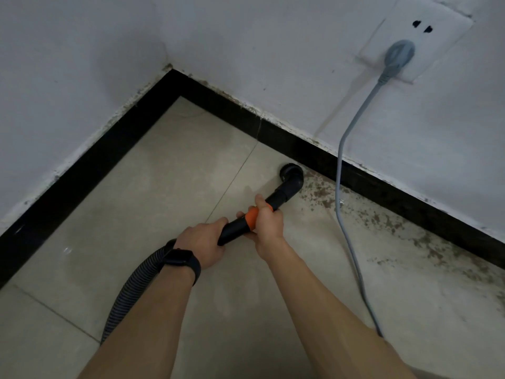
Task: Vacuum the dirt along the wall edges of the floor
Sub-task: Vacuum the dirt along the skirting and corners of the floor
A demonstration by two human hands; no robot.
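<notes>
head view, looking down, floor corner (pixel 175 102)

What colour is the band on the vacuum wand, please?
The band is orange; head view.

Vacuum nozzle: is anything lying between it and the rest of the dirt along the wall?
Yes. The gray power cord hangs from the wall socket and crosses the dirt strip on the floor just right of the nozzle. The left hand and right hand grip the wand.
</notes>
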